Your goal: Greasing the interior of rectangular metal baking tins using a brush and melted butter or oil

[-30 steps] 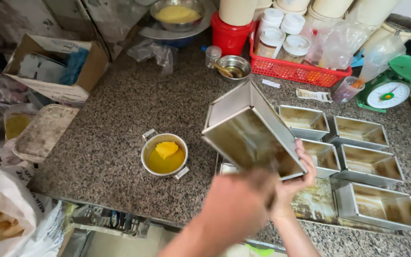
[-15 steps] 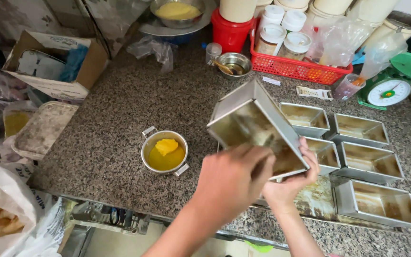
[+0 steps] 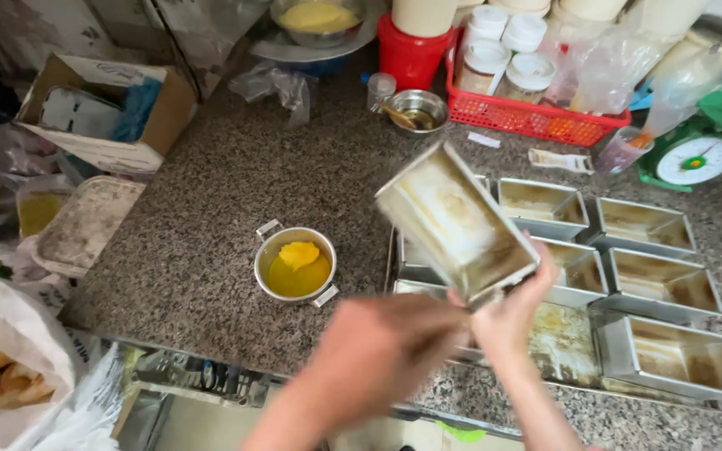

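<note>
The right hand (image 3: 511,313) holds a loaf tin (image 3: 457,221) at centre frame, fingers clasped around its lower right end. The tin tilts, its long axis running from upper left to lower right, its open side facing up and right. The left hand (image 3: 386,351) (a blur at lower centre) sits just beside the tin's lower end; whether its fingers grip anything I cannot tell. Left of them on the table (image 3: 202,217) stands a small pot (image 3: 296,266) of yellow fat.

Evenly bright, soft shadows; motion blur near the tilted rectangular metal loaf tin (image 3: 460,224); dimmer far left.
</note>
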